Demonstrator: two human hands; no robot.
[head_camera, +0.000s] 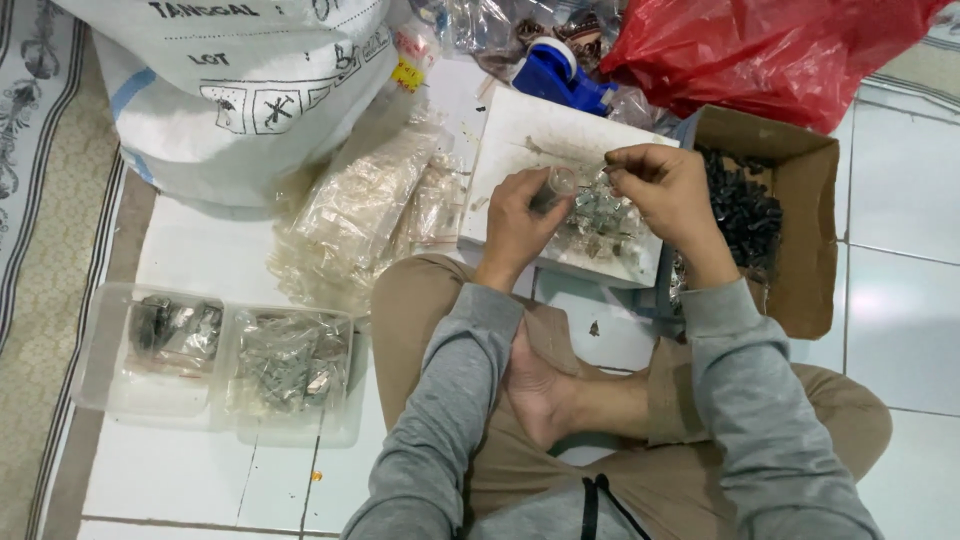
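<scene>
Our left hand (515, 222) is curled around a small clear plastic bag (556, 186), gripping it with its mouth turned toward the other hand, as it would be held for filling. Our right hand (668, 190) is pinched shut at the fingertips just beside that mouth; whatever small piece it holds is too tiny to make out. Both hands hover above the near edge of a flat white board (545, 140), where a heap of small grey metal parts (598, 222) lies within easy reach.

Nearest to us, we sit cross-legged in tan trousers, a bare foot (540, 385) tucked under the grey sleeves. At our left, two shallow clear plastic trays (215, 360) rest on the floor side by side, each holding filled bags. Beyond them a loose pile of empty clear bags (365, 215) leans against a big white woven sack (240, 80). At our right, an open brown cardboard box (790, 210) holds small black pieces. Farther off lie a blue tape dispenser (560, 72) and a crumpled red plastic bag (760, 50).

The floor is white tile (900, 280), with a patterned mat (40, 200) along its left edge.
</scene>
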